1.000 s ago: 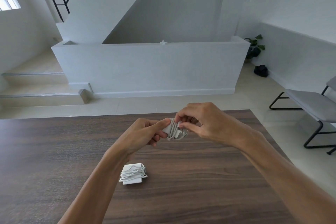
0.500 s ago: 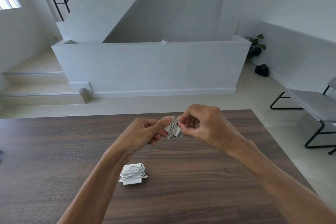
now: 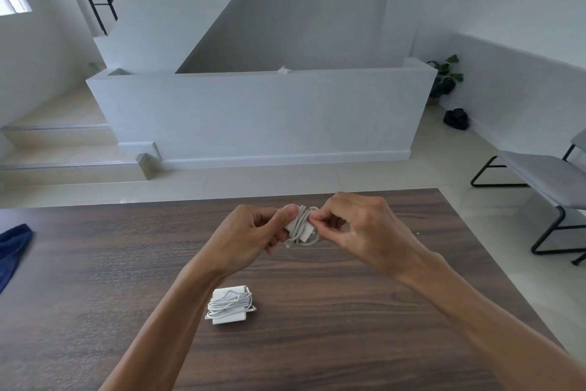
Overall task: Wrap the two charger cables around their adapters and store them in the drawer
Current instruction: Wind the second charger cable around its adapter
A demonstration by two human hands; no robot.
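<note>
Head view: adapter (image 3: pixel 299 227) w/ cable (image 3: pixel 302 216) looped round it, held above the table (image 3: pixel 380 311). Left hand (image 3: pixel 250 235) grips it, thumb on top; right hand (image 3: pixel 361 225) pinches the cable. 2nd wrapped adapter (image 3: pixel 230 305) lies on the table, nearer the person. Blue cloth (image 3: pixel 12 248) at table's left edge.

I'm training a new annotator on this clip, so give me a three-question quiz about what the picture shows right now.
1. True or false: the wrapped charger lies on the table, touched by neither hand.
2. Which hand pinches the cable end at the held charger: (a) left hand, (b) right hand?
3. What blue thing lies at the table's left edge?

Key: 1 true. 2 b; the left hand grips the adapter. 3 a blue cloth.
</note>
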